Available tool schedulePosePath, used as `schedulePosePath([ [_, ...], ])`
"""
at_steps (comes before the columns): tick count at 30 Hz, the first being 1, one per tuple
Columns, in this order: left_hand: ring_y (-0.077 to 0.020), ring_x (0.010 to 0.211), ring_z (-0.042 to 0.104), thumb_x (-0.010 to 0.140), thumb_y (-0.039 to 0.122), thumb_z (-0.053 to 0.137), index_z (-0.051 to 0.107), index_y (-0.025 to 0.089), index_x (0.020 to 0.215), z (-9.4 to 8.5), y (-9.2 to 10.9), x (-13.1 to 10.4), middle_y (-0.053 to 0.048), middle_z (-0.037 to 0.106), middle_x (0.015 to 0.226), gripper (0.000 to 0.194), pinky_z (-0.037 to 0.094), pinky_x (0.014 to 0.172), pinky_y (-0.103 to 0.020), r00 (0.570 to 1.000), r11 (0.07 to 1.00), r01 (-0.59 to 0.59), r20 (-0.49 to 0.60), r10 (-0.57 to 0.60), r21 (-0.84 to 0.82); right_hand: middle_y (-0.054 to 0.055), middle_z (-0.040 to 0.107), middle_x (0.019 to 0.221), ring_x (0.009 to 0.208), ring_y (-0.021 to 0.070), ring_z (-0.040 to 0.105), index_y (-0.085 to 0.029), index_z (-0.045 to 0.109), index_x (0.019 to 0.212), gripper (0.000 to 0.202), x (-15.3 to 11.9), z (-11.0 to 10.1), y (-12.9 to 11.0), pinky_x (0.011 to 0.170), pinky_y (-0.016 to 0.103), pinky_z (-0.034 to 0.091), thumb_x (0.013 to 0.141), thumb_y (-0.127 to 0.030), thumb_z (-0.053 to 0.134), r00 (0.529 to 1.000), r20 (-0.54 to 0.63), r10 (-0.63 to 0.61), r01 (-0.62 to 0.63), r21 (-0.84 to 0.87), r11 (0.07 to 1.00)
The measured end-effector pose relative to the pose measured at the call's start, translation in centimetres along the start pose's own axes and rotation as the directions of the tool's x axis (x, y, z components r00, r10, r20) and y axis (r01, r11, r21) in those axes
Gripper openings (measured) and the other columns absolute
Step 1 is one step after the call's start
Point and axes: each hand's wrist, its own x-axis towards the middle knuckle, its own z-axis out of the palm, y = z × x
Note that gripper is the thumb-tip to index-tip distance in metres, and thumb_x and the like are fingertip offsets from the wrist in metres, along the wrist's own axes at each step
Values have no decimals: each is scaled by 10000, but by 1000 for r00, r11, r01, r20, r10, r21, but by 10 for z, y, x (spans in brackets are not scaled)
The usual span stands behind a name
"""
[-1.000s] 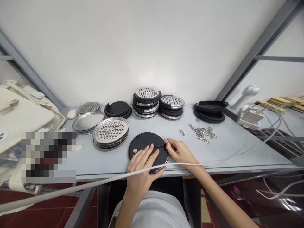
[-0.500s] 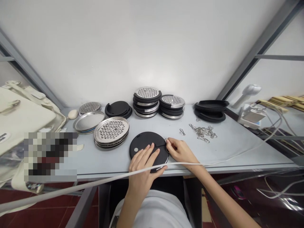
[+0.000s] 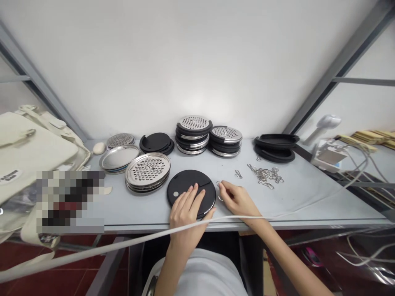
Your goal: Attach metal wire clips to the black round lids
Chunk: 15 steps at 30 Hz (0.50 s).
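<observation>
On the bench [image 3: 123, 209], the left hand [image 3: 187, 211] lay spread over the black disc [image 3: 185, 180], apparently steadying it. The right hand [image 3: 240, 200] pinched a metal hook [image 3: 220, 199] just beside the rim; handling it seemed to call for fine fingertip control.

Round black disc [image 3: 187, 181] flat near bench [image 3: 132, 209] front edge, pale dot left, slit right; small silver clip [image 3: 220, 198], partly hidden, just right.

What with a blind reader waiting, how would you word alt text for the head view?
Left hand on a black disc on a grey worktop, right hand pinching a small metal piece beside it; stacked perforated discs and loose clips beyond.
</observation>
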Motion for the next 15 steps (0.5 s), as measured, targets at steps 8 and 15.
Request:
schedulePosePath([
  [8,-240,1068,640,801,321,664,672,200,1102,-5,-1,-5,-71,664,1192,325,467,918,-351,998,996,-58,-30,57,-65,1,463,569,505,159,414,-215,422,753,239,1,-55,65,521,266,245,927,-366,358,871,-474,132,-344,-393,853],
  [15,-251,1050,649,796,342,657,665,203,1106,-16,-1,-3,-76,666,1186,340,478,885,-366,988,978,-120,73,134,-172,85,581,669,598,211,494,-190,505,805,251,0,-57,95,587,317,321,928,-339,344,871,-490,23,-298,-490,819],
])
